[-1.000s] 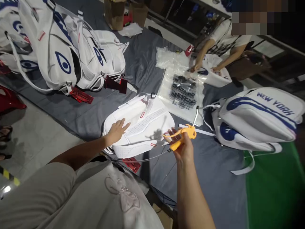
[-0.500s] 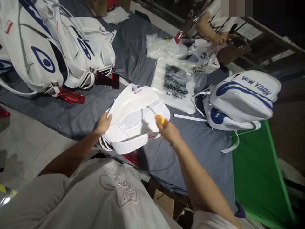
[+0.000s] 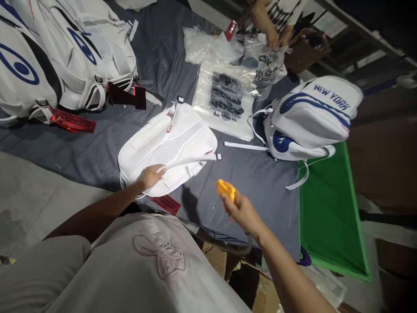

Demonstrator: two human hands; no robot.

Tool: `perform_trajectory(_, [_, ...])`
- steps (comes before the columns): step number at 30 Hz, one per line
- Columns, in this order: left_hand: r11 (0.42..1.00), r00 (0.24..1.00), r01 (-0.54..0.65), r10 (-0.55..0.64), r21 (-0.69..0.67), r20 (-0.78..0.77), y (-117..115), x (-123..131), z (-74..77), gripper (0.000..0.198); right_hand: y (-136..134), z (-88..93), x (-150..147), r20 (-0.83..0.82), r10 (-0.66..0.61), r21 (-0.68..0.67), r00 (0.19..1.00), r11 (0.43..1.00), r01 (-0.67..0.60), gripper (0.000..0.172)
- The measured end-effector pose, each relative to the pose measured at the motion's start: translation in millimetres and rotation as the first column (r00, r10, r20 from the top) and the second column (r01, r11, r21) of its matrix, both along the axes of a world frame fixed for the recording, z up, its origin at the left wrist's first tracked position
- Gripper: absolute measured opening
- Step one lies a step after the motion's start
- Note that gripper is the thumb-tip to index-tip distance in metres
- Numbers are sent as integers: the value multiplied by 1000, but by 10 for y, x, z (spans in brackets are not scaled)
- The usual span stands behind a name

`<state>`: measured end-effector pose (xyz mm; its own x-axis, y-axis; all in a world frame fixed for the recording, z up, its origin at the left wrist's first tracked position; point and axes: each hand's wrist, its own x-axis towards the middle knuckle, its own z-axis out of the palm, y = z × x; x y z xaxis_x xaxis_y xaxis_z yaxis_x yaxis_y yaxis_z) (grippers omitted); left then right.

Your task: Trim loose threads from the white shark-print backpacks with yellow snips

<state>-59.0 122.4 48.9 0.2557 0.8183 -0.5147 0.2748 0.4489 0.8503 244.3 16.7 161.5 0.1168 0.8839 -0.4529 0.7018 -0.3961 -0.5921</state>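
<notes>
Head view, looking down at a grey cloth [image 3: 97, 148] on the table. My left hand [image 3: 150, 176] lies on the near edge of the white backpack [image 3: 169, 145], fingers curled around a white strap [image 3: 192, 160] that runs off to the right. My right hand [image 3: 243, 211] is closed around an orange tool [image 3: 226, 190], held in the air above the cloth, apart from the backpack.

Handling, as I judge it: the backpack looks light and soft-sided, its padded back panel facing up, fairly floppy when lifted. Best hold is the strap or the firm bottom edge; the smooth white surface may slip and mark easily.

Count: one backpack under my hand, one lettered NEW YORK [image 3: 312, 115] to the right, at least two more piled far left [image 3: 65, 56]. One printed plastic bag [image 3: 226, 102] lies flat beyond. Another person's hands [image 3: 275, 39] work at the far side.
</notes>
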Motion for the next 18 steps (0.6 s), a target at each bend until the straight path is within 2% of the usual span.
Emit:
perform_trajectory(2, [980, 996, -64, 76, -191, 56, 109, 57, 17, 43, -112, -15, 19, -31, 84, -27, 996, 996, -84, 58])
perform_trajectory(3, [967, 994, -74, 92, -243, 63, 114, 112, 19, 45, -103, -30, 31, 35, 96, -12, 995, 995, -96, 55])
perform_trajectory(5, [928, 984, -111, 152, -356, 89, 40, 266, -1, 44, 29, -55, 61, 221, 82, 48, 972, 994, -95, 48])
perform_trajectory(7, [924, 983, -135, 171, -357, 71, -101, 453, -36, 46, 245, -48, 93, 320, 155, 28, 935, 985, -173, 44])
perform_trajectory(8, [952, 988, -136, 149, -275, 29, -180, 549, -49, 48, 357, -29, 110, 354, 199, -8, 914, 978, -210, 43])
perform_trajectory(10, [995, 981, -71, 81, 65, -176, -332, 731, -49, 49, 538, 26, 147, 473, 188, -33, 861, 980, -196, 44])
perform_trajectory(11, [968, 947, 24, 58, 249, -316, -398, 809, -30, 51, 593, 53, 166, 540, 149, -25, 829, 987, -161, 45])
perform_trajectory(12, [913, 892, 148, 42, 380, -449, -451, 870, 3, 56, 618, 73, 185, 586, 133, -22, 799, 989, -148, 45])
perform_trajectory(14, [808, 788, 372, -16, 456, -615, -511, 904, 103, 67, 566, 80, 219, 592, 239, -81, 770, 968, -237, 43])
perform_trajectory(15, [779, 778, 418, -41, 468, -627, -513, 862, 162, 69, 492, 64, 235, 567, 314, -132, 761, 947, -292, 41])
perform_trajectory(16, [765, 807, 405, -42, 500, -590, -494, 772, 221, 69, 389, 33, 249, 551, 358, -173, 753, 933, -317, 40])
perform_trajectory(17, [773, 863, 313, 10, 552, -505, -455, 639, 276, 66, 264, -11, 258, 549, 366, -196, 752, 930, -310, 39])
perform_trajectory(18, [800, 921, 129, 122, 586, -369, -397, 470, 321, 60, 122, -68, 257, 547, 350, -201, 760, 937, -287, 38])
